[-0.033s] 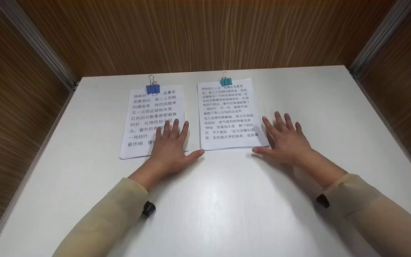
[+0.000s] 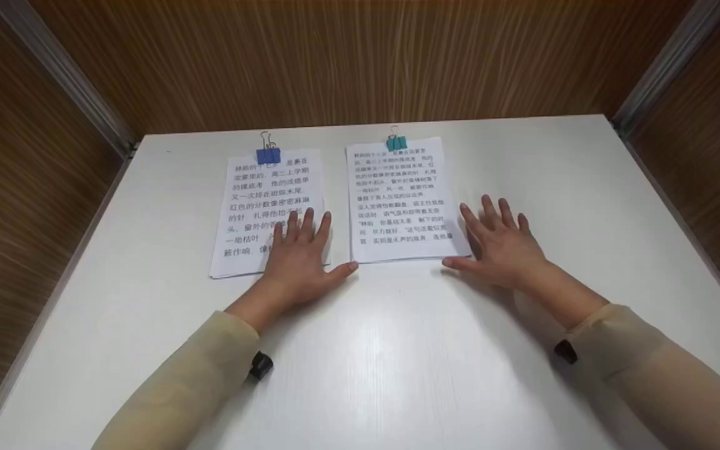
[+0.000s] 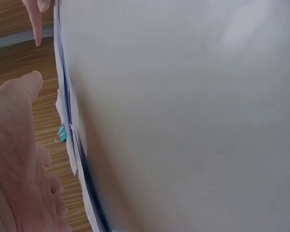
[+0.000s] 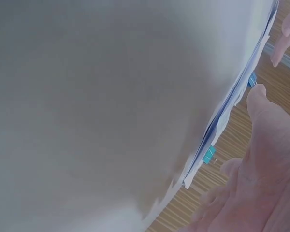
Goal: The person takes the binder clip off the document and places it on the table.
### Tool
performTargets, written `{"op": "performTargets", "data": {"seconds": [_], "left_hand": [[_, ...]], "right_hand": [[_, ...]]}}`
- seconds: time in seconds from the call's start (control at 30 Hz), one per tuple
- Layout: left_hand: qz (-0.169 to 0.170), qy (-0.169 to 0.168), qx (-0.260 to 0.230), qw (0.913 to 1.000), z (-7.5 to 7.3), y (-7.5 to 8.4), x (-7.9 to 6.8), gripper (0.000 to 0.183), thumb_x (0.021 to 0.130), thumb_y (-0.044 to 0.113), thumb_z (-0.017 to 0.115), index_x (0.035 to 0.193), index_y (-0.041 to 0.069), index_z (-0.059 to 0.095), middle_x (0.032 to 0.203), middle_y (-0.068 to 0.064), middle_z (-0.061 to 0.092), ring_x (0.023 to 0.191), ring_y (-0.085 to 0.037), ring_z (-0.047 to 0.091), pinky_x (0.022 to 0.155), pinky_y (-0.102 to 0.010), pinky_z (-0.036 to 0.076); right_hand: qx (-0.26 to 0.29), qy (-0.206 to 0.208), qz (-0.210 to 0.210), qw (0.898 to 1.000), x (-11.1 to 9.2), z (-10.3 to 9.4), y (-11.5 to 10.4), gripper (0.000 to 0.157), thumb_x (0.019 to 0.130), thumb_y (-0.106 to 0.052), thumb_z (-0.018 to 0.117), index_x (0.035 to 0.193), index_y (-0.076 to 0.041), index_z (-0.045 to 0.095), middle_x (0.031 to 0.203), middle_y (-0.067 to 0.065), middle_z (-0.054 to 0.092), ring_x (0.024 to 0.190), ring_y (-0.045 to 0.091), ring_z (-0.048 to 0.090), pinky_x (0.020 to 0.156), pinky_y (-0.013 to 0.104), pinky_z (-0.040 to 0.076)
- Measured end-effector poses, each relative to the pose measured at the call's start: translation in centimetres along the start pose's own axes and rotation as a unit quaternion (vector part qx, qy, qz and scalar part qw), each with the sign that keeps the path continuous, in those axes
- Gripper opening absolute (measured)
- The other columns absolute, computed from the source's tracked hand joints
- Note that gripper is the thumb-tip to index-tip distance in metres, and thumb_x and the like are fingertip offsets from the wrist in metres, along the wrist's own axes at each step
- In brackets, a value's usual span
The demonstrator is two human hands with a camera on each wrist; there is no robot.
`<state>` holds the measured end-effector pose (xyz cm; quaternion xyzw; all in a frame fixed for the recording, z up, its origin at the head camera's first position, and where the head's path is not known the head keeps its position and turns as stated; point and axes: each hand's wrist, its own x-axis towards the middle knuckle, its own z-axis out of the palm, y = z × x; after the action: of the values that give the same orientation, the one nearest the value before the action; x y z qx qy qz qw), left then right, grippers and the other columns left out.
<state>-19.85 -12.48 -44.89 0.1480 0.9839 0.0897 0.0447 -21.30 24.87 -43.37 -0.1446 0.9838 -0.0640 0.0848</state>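
Observation:
Two clipped stacks of printed paper lie side by side in the head view. A blue binder clip (image 2: 268,155) grips the top of the left stack (image 2: 260,194), and a teal binder clip (image 2: 397,144) that of the right stack (image 2: 397,206). My left hand (image 2: 297,262), fingers spread, is over the left stack's lower right corner and hides some of its text. Beside the right stack's lower right corner is my right hand (image 2: 504,247), also spread. Both wrist views show the palms apart from the paper and holding nothing.
The stacks lie toward the back of a white table (image 2: 385,362). Wood-grain panels (image 2: 360,62) enclose it at the back and on both sides. Beige sleeves (image 2: 191,369) cover my forearms, and a small black object (image 2: 260,365) shows under each cuff.

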Motion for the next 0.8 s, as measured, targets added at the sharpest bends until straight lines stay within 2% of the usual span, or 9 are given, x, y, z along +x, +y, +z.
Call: {"op": "performTargets", "data": {"seconds": [0.33,0.8], "left_hand": [[0.000,0.000,0.002,1.0000,-0.6,0.5,1.0,0.110,0.094,0.088,0.035,0.172,0.016,0.010,0.176,-0.022,0.005,0.161,-0.047,-0.001,0.129,-0.062,-0.001],[0.014,-0.005,-0.017,0.9998,-0.8,2.4,4.7,0.107,0.096,0.084,0.040,0.173,0.016,0.008,0.177,-0.018,0.005,0.162,-0.044,-0.002,0.129,-0.060,-0.004]], "right_hand": [[0.003,0.007,-0.010,1.000,1.1,-0.6,-0.2,0.113,0.093,-0.084,0.051,0.172,-0.015,0.010,0.175,0.027,-0.002,0.159,0.053,-0.002,0.122,0.076,0.007],[-0.007,-0.006,-0.024,1.000,4.3,-0.9,-0.7,0.106,0.097,-0.079,0.050,0.172,-0.016,0.010,0.175,0.025,-0.001,0.159,0.052,-0.003,0.123,0.074,0.006]]}}
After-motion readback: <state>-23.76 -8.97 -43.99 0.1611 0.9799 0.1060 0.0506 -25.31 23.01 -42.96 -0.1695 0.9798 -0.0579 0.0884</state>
